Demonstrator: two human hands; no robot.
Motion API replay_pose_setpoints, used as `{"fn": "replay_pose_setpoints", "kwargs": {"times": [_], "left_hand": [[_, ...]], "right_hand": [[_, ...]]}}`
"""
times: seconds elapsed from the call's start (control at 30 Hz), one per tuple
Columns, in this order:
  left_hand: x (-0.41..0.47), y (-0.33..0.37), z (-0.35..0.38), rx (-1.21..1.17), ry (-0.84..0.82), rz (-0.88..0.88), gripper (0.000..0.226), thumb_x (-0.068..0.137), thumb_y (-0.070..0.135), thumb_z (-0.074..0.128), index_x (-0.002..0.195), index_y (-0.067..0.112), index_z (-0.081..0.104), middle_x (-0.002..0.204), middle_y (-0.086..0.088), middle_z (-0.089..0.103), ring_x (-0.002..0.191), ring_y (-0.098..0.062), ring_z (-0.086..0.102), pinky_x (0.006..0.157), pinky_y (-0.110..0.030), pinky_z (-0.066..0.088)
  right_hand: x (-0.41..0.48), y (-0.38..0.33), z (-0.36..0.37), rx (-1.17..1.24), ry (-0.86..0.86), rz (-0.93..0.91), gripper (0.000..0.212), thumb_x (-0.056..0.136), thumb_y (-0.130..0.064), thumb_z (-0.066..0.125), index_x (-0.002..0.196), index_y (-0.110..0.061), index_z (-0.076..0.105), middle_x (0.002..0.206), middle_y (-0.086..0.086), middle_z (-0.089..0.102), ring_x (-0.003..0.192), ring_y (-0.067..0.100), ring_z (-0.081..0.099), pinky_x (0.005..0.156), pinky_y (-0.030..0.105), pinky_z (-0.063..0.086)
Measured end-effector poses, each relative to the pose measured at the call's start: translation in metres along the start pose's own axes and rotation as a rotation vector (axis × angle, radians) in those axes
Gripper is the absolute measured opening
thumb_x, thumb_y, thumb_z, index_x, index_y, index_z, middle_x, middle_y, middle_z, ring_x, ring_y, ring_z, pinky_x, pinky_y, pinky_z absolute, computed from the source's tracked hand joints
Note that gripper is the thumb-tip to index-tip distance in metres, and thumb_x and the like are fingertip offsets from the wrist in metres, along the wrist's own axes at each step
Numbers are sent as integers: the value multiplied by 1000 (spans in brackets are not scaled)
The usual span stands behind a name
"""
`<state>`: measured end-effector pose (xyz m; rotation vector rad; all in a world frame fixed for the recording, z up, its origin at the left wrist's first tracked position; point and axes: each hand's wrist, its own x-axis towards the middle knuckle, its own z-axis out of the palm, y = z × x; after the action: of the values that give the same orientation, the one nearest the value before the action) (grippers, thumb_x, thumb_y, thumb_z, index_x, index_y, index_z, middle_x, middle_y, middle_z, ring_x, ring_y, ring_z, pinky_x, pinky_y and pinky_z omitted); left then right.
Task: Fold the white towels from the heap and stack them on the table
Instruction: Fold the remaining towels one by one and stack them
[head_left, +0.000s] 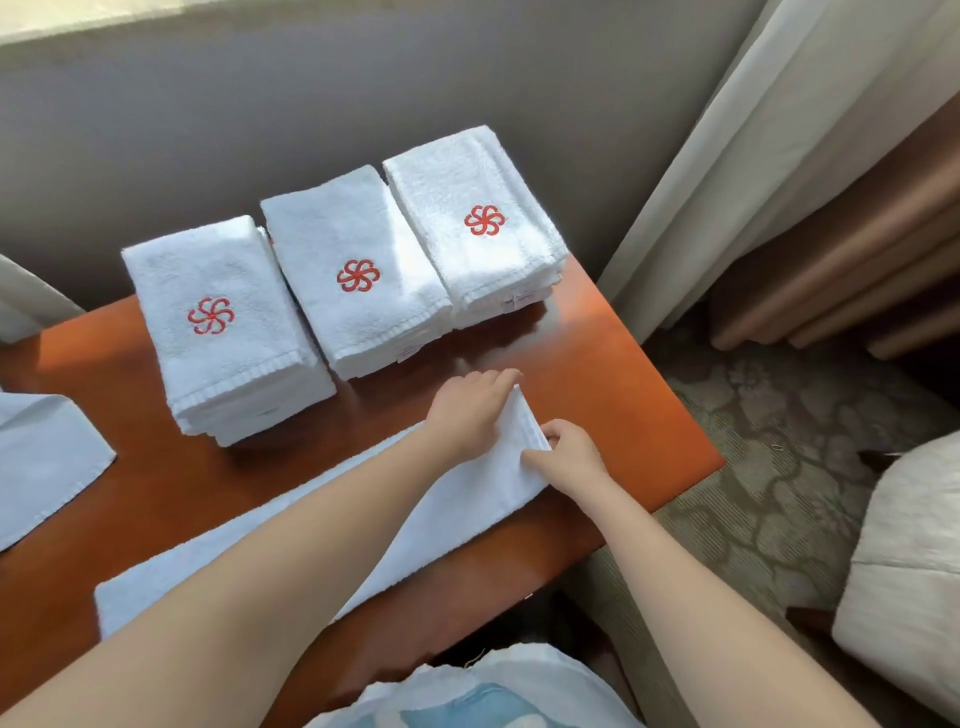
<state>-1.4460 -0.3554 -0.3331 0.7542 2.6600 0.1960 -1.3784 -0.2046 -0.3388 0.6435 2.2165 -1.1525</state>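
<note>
Towel (47, 457) at L edge — cut off.

A grey wall (260, 114) is noted at the back. A cream curtain (753, 130) is hung at the right. Patterned carpet (769, 441) is recorded below it, with ribbed wooden furniture (857, 260) and a pale cushion (909, 571) nearby.

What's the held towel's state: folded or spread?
Folded lengthwise: towel lies as a narrow strip on table; left hand and right hand pinch its end.

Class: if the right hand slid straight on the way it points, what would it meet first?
The right hand would likely meet the left hand, across the towel end.
</note>
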Motion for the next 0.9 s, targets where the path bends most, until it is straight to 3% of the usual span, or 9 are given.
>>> {"fn": "replay_pose_setpoints", "kwargs": {"times": [0.07, 0.17, 0.3, 0.37, 0.43, 0.57, 0.7, 0.9], "left_hand": [[4, 1, -3, -14, -18, -5, 72, 88, 12, 57, 152, 24, 26, 126, -2, 55, 103, -23, 58, 66, -32, 38], [4, -4, -8, -118, -94, -51, 60, 87, 22, 62, 143, 26, 41, 129, -1, 53, 108, -23, 58, 80, -37, 50], [-9, -19, -20, -437, -78, -90, 35, 80, 19, 64, 115, 23, 59, 104, 8, 53, 93, -20, 59, 71, -31, 45], [-22, -30, -30, -583, -46, -111, 25, 76, 15, 64, 92, 33, 61, 85, 17, 54, 80, -12, 57, 63, -28, 41], [-38, -41, -41, -708, -21, -123, 27, 74, 13, 64, 74, 40, 59, 69, 21, 58, 66, -4, 54, 58, -27, 40], [-70, -60, -54, -813, 11, -106, 27, 78, 10, 66, 90, 34, 69, 87, 15, 70, 80, -6, 65, 70, -26, 52], [-106, -78, -60, -897, 78, -74, 26, 78, 3, 66, 93, 24, 72, 87, 9, 73, 77, 0, 65, 68, -18, 52], [-178, -111, -66, -977, 138, -52, 29, 79, -7, 67, 89, 21, 68, 94, -8, 72, 81, -10, 64, 76, -28, 53]], "right_hand": [[-5, 2, 2, 101, -9, -56, 17, 78, -13, 62, 95, -15, 60, 76, -8, 49, 67, 11, 43, 61, 26, 36], [-13, 2, 4, 195, -38, -125, 16, 79, -7, 62, 94, -15, 62, 75, -8, 49, 67, 9, 41, 60, 22, 34], [-25, -4, 3, 311, -50, -173, 18, 78, -5, 67, 90, -18, 65, 67, -18, 54, 60, -1, 46, 51, 12, 37], [-31, -12, 3, 335, -80, -195, 20, 77, -9, 72, 91, -21, 67, 69, -17, 59, 62, -4, 52, 54, 12, 42], [-39, -21, 6, 359, -131, -217, 23, 73, -15, 76, 95, -21, 69, 75, -14, 63, 67, -2, 57, 58, 14, 47], [-58, -39, 22, 355, -203, -285, 30, 68, -23, 77, 98, -22, 70, 82, -13, 68, 75, 1, 63, 68, 21, 55], [-82, -56, 47, 356, -225, -343, 33, 67, -22, 76, 100, -22, 70, 82, -14, 67, 77, 1, 61, 68, 21, 54], [-125, -78, 95, 325, -261, -411, 29, 67, -21, 75, 95, -22, 70, 76, -17, 61, 72, -3, 56, 68, 22, 48]]}}
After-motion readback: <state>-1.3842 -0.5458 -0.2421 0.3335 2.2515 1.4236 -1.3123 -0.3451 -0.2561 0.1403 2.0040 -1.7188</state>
